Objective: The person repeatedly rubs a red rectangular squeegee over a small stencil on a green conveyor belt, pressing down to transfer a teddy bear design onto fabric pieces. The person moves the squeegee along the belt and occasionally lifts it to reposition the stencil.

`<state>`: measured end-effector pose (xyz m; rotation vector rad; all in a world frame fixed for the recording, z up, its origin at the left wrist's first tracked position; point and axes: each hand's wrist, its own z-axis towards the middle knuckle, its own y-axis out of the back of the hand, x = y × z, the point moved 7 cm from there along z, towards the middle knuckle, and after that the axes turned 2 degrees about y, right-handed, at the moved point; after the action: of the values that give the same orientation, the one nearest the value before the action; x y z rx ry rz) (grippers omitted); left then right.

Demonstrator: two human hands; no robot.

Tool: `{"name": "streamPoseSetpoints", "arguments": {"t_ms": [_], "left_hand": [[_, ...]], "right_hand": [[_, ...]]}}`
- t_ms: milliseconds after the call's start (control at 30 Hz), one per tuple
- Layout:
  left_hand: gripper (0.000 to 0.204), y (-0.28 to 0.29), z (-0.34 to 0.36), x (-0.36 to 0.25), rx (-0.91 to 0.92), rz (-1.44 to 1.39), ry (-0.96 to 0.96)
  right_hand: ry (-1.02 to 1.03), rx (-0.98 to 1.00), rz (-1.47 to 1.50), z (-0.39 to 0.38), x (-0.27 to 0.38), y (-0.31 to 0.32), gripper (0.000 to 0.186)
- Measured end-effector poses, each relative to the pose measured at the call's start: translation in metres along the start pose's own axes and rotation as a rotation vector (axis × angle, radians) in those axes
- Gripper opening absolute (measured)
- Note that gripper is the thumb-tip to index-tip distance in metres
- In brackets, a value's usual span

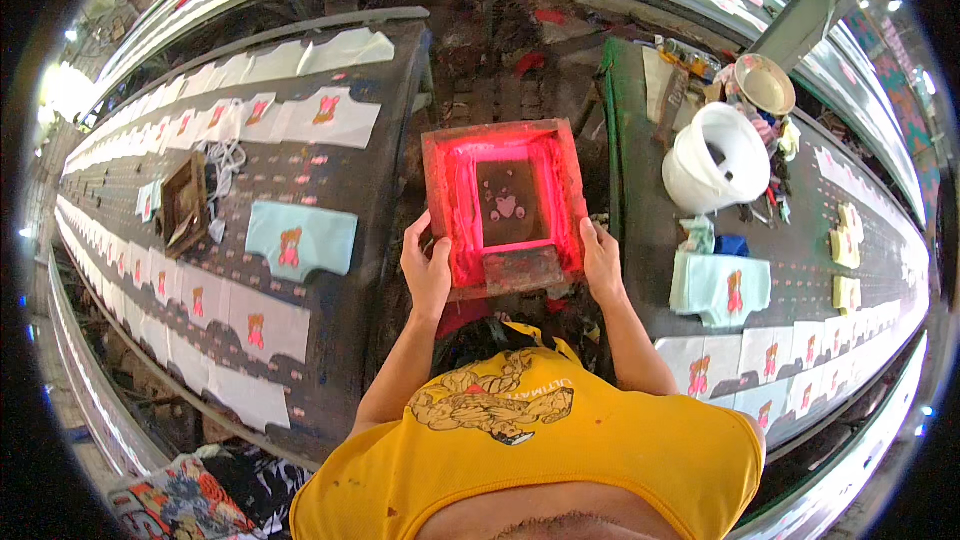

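Observation:
In front of my chest, over the aisle between two long tables, I hold a screen printing frame (552, 145). Its wooden border is coated in bright pink-red ink on the inside, and small heart and dot shapes show in the dark mesh. My left hand (427, 265) grips the frame's left side near the lower corner, thumb on top. On the opposite side my right hand (600, 258) is closed round the right edge. A flat block (522, 268) lies inside the frame at its near end; whether it is loose I cannot tell.
On the left table (350, 190) lie rows of white fabric pieces with bear prints, a light blue printed piece (300, 238) and another wooden frame (184, 205). The right table carries a white bucket (690, 175), a beige tub (765, 85) and a folded mint printed piece (720, 288).

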<state>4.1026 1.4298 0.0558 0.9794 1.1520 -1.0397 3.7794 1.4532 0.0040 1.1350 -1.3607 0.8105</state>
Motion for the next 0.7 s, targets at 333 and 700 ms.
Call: {"name": "streamPoseSetpoints", "arguments": {"t_ms": [333,700], "left_hand": [[0.043,-0.102,0.198,0.048,0.115,-0.066,0.065],[0.040,-0.166,0.483,0.041,0.084,-0.120,0.031]], "right_hand": [[-0.110,-0.146,0.031,0.186,0.003,-0.019,0.049],[-0.017,-0.205,0.036,0.429,0.118,-0.092,0.054]]}}
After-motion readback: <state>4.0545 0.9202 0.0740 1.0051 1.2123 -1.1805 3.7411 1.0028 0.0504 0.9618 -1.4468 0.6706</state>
